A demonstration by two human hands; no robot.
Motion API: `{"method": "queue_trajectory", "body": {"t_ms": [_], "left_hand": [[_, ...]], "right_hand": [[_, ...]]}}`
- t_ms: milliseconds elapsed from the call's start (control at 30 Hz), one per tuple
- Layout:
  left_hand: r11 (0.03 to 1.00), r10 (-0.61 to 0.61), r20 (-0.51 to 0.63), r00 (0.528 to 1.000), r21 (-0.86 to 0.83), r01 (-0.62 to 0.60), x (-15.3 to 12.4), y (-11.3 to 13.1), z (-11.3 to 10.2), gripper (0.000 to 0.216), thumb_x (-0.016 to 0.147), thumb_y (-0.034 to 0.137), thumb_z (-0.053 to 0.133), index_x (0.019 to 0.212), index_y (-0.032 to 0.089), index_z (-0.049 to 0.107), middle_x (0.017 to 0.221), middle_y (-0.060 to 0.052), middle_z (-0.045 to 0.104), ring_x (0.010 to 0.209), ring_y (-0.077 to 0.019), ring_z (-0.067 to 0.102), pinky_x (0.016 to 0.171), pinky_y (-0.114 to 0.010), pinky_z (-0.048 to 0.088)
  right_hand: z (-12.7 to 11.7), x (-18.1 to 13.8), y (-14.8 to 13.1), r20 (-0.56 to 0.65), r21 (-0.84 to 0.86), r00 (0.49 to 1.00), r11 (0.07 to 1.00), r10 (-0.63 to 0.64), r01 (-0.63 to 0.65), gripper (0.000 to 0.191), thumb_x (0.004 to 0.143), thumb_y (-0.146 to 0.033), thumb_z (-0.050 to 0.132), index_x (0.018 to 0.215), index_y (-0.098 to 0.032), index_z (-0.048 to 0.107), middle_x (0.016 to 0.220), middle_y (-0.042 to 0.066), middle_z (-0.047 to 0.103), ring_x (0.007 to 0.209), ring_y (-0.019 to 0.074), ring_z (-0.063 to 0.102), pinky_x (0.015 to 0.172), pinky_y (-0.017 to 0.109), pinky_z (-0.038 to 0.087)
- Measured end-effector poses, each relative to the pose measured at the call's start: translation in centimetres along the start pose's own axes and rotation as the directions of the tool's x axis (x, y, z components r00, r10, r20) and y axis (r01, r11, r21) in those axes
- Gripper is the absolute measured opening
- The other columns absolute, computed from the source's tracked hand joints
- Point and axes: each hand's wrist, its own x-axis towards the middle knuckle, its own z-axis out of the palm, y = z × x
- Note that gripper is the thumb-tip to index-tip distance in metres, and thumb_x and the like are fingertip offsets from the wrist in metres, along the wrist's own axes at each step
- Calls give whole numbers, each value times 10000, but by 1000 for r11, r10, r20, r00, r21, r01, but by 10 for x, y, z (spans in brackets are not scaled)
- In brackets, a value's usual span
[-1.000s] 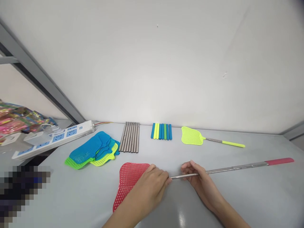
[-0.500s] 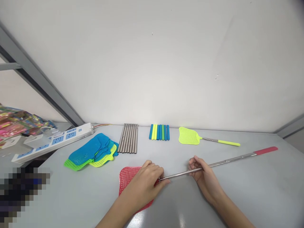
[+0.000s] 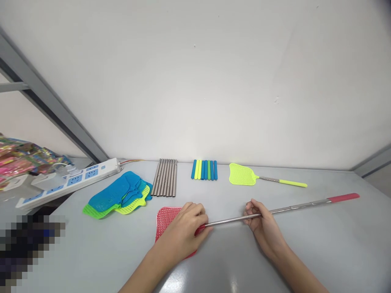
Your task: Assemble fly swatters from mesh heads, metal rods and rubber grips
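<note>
A red fly swatter [image 3: 167,216] with a long extended metal rod lies across both of my hands, its red grip [image 3: 343,197] pointing right. My left hand [image 3: 187,230] is closed around the neck, where the rod meets the mesh head, and covers much of that head. Midway along the rod, my right hand [image 3: 259,224] holds it with curled fingers. Behind, a yellow-green fly swatter [image 3: 243,175] with a short metal rod lies on the table.
Loose blue, yellow and green swatter heads [image 3: 117,193] are piled at left. Beside them lie several metal rods [image 3: 165,178] and a row of coloured handle sleeves [image 3: 204,169]. A white power strip [image 3: 82,178] and plastic-wrapped goods [image 3: 24,158] occupy the far left. A wall [image 3: 195,101] rises behind.
The red swatter's head end has shifted slightly up with my left hand, while its grip end has dropped a little. My right hand keeps nearly the same place on the rod.
</note>
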Motion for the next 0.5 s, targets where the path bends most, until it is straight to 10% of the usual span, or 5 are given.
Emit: {"method": "queue_trajectory", "body": {"t_ms": [500], "left_hand": [[999, -3, -93, 996, -50, -2, 1, -7, -1, 145, 781, 225, 456, 643, 188, 481, 967, -34, 480, 916, -179, 452, 767, -334, 396]], "right_hand": [[1, 1, -2, -29, 43, 1000, 999, 8, -7, 218, 728, -338, 515, 589, -170, 532, 599, -19, 434, 513, 100, 405, 501, 240, 370]]}}
